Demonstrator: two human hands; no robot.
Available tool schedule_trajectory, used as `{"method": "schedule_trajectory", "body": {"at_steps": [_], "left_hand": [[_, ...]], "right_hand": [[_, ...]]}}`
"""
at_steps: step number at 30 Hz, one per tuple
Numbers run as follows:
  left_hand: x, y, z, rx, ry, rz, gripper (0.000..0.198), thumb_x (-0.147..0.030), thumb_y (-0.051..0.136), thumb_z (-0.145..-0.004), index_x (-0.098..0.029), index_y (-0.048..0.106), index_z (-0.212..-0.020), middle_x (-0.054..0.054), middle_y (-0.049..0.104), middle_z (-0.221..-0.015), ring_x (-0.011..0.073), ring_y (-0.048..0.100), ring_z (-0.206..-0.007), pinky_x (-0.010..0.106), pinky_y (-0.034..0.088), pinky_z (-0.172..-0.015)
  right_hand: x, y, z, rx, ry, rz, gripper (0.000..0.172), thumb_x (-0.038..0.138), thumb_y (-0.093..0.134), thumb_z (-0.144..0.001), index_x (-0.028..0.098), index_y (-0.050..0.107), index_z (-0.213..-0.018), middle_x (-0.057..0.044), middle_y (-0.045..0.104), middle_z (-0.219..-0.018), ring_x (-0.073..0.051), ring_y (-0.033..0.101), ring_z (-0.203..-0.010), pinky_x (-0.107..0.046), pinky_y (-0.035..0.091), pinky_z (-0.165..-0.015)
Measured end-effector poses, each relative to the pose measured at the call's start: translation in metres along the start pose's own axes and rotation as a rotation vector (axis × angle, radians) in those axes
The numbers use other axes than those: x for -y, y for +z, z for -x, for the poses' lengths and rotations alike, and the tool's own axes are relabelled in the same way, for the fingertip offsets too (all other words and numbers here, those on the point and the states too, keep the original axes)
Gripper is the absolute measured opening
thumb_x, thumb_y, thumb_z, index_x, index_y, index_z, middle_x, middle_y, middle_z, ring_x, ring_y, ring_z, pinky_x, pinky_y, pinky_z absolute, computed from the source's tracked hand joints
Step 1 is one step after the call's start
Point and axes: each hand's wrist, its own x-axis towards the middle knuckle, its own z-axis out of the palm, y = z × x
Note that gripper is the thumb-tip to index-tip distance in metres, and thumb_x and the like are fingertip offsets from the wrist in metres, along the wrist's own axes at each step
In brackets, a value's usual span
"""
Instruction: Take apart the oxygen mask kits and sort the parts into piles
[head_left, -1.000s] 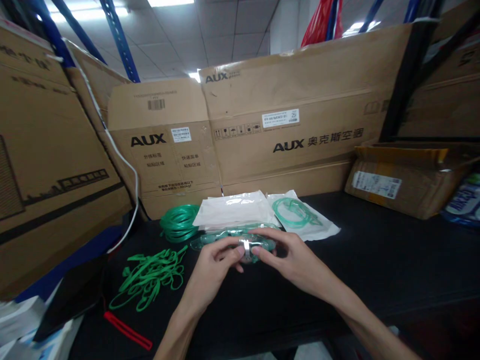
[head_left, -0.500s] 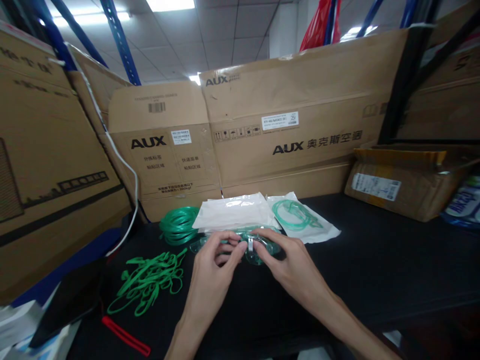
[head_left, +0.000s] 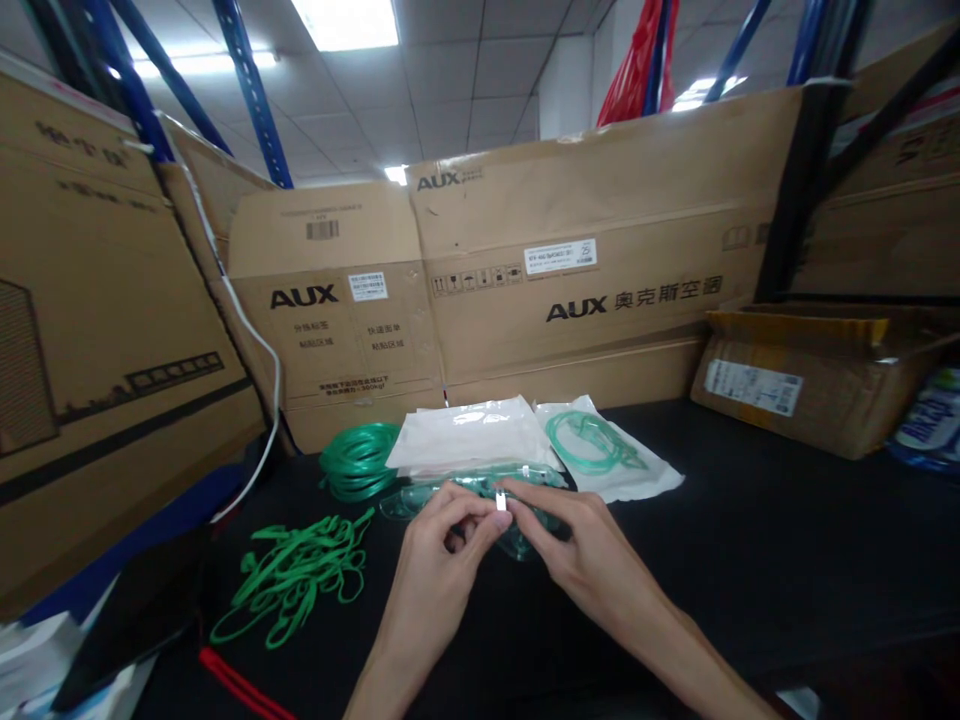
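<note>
Closely, left grip (head_left: 439,562) and right grip (head_left: 592,545) flank a silver strip (head_left: 501,499).

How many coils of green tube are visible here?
2: one coil left of the white packets, another coil on or in the right packet. Others may be hidden.
</note>
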Motion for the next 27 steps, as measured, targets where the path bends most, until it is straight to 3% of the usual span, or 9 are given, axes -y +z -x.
{"method": "schedule_trajectory", "body": {"at_steps": [5, 8, 11, 14, 18, 23, 27], "left_hand": [[0.003, 0.001, -0.002, 0.04, 0.072, -0.053, 0.02, -0.037, 0.063, -0.093, -0.022, 0.072, -0.085, 0.001, 0.061, -0.084, 0.0144, 0.055, -0.073, 0.023, 0.043, -0.063], [0.006, -0.001, -0.002, -0.018, 0.129, -0.134, 0.013, -0.034, 0.067, -0.091, -0.021, 0.069, -0.091, 0.001, 0.062, -0.088, 0.0143, 0.056, -0.072, 0.024, 0.045, -0.061], [0.008, -0.007, -0.001, 0.009, 0.257, -0.21, 0.016, -0.027, 0.068, -0.091, -0.024, 0.066, -0.107, 0.003, 0.066, -0.11, 0.0182, 0.062, -0.097, 0.027, 0.051, -0.081], [0.008, -0.012, 0.0, 0.105, 0.36, -0.258, 0.027, -0.025, 0.068, -0.092, -0.028, 0.065, -0.119, 0.002, 0.068, -0.121, 0.0196, 0.06, -0.115, 0.033, 0.048, -0.099], [0.009, -0.018, -0.001, 0.125, 0.379, -0.312, 0.039, -0.03, 0.074, -0.086, -0.028, 0.065, -0.124, 0.002, 0.071, -0.121, 0.0212, 0.063, -0.113, 0.036, 0.05, -0.1], [0.014, -0.027, -0.001, 0.135, 0.367, -0.311, 0.035, -0.028, 0.071, -0.09, -0.029, 0.067, -0.125, 0.002, 0.072, -0.12, 0.0204, 0.065, -0.111, 0.035, 0.052, -0.099], [0.015, -0.031, -0.003, 0.112, 0.332, -0.314, 0.033, -0.029, 0.071, -0.089, -0.029, 0.069, -0.122, 0.0, 0.074, -0.115, 0.0188, 0.067, -0.106, 0.032, 0.054, -0.095]], "right_hand": [[0.008, -0.001, 0.001, -0.002, 0.111, -0.018, 0.028, 0.026, 0.054, -0.093, 0.021, 0.078, -0.107, -0.007, 0.08, -0.102, -0.025, 0.075, -0.095, -0.033, 0.057, -0.086], [0.012, -0.003, 0.001, 0.057, 0.095, 0.006, 0.028, 0.024, 0.052, -0.095, 0.023, 0.079, -0.101, -0.004, 0.08, -0.091, -0.023, 0.075, -0.086, -0.029, 0.056, -0.08], [0.014, -0.007, 0.0, 0.11, 0.075, 0.055, 0.027, 0.023, 0.051, -0.096, 0.023, 0.078, -0.102, -0.004, 0.079, -0.091, -0.023, 0.074, -0.085, -0.029, 0.053, -0.08], [0.014, -0.01, 0.0, 0.141, 0.087, 0.094, 0.026, 0.025, 0.052, -0.096, 0.024, 0.077, -0.1, -0.005, 0.08, -0.093, -0.025, 0.073, -0.089, -0.03, 0.052, -0.081], [0.015, -0.013, 0.0, 0.171, 0.141, 0.095, 0.026, 0.031, 0.051, -0.097, 0.025, 0.077, -0.101, -0.005, 0.079, -0.099, -0.026, 0.071, -0.095, -0.032, 0.05, -0.084], [0.016, -0.02, 0.003, 0.286, 0.183, -0.004, 0.029, 0.043, 0.058, -0.095, 0.029, 0.065, -0.119, -0.001, 0.074, -0.106, -0.024, 0.067, -0.099, -0.033, 0.049, -0.087], [0.013, -0.021, 0.005, 0.333, 0.145, -0.09, 0.032, 0.033, 0.067, -0.089, 0.029, 0.061, -0.12, 0.0, 0.07, -0.107, -0.02, 0.065, -0.094, -0.028, 0.049, -0.084]]}}
